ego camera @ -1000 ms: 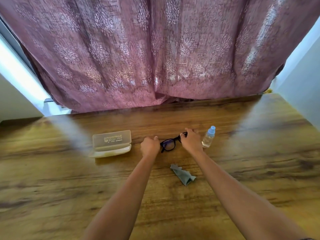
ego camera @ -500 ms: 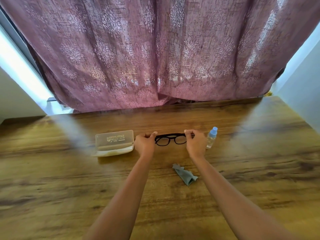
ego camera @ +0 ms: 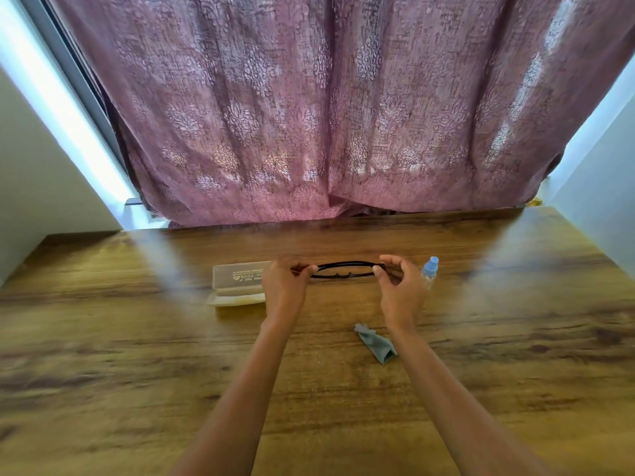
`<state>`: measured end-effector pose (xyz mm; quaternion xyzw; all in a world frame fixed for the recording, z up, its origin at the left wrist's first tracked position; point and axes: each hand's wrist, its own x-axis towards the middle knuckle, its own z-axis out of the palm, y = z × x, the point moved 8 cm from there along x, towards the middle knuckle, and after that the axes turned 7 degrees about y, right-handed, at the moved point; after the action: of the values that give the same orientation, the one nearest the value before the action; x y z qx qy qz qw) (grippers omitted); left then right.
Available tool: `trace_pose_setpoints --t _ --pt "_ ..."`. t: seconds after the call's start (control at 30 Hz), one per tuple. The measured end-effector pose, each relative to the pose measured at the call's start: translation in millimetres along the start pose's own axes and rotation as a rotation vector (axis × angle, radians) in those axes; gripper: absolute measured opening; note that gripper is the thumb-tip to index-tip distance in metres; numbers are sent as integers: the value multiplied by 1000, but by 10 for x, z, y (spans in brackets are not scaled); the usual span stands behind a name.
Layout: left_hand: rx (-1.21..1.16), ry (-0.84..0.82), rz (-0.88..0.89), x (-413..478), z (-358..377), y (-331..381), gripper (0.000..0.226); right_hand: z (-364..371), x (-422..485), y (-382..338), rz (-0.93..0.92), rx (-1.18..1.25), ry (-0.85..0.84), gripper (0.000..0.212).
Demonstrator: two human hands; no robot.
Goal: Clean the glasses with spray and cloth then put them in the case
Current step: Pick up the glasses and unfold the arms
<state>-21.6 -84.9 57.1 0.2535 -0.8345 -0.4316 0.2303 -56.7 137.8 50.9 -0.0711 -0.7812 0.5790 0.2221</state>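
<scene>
Black-framed glasses (ego camera: 345, 270) hang a little above the wooden table (ego camera: 137, 355), tipped nearly flat so the lenses look thin. My left hand (ego camera: 285, 286) pinches their left end and my right hand (ego camera: 400, 286) pinches their right end. A translucent beige case (ego camera: 237, 281) lies open just left of my left hand, partly hidden by it. A small clear spray bottle (ego camera: 429, 271) with a blue cap stands just right of my right hand. A crumpled grey cloth (ego camera: 376, 343) lies on the table below my right wrist.
A patterned mauve curtain (ego camera: 326, 115) hangs along the table's far edge. White walls close in at the left (ego camera: 34, 187) and right (ego camera: 604, 187).
Both hands have lifted the glasses off the table, levelled them and tipped the frame nearly flat. The camera view has tilted slightly upward.
</scene>
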Motion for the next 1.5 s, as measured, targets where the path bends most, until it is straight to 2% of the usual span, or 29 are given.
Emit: trace_pose_setpoints --t 0.13,0.27,0.37,0.53,0.63,0.73,0.8,0.9,1.07,1.2,1.33,1.5 --pt "71 90 213 -73 -186 128 12 -2 -76 -79 10 13 -3 18" --pt "125 129 226 -87 -291 38 15 14 -167 -118 24 43 -7 15" --pt "135 158 171 -56 -388 -44 21 12 -222 -101 57 47 4 13" --pt "-75 95 -69 -49 -360 -304 25 58 -302 -82 56 -7 -32 10" --pt "-227 44 -267 -114 -252 -532 14 133 -384 -70 42 -33 -79 10" --pt "-292 76 -368 -162 -253 -734 9 122 -405 -20 64 -38 -63 12" --pt "-310 112 -391 -166 -300 -807 4 117 -390 6 81 -43 -57 12" --pt "-291 132 -387 -154 -333 -856 15 99 -368 24 115 -40 -40 12" --pt "-272 81 -402 -151 -297 -856 22 123 -361 66 185 5 -43 13" --pt "-278 51 -416 -162 -277 -825 20 143 -347 111 235 4 -58 13" --pt "-249 48 -397 -137 -272 -789 18 177 -329 172 289 -2 -129 12" --pt "-232 53 -389 -93 -283 -765 18 234 -271 165 230 -189 -309 16"
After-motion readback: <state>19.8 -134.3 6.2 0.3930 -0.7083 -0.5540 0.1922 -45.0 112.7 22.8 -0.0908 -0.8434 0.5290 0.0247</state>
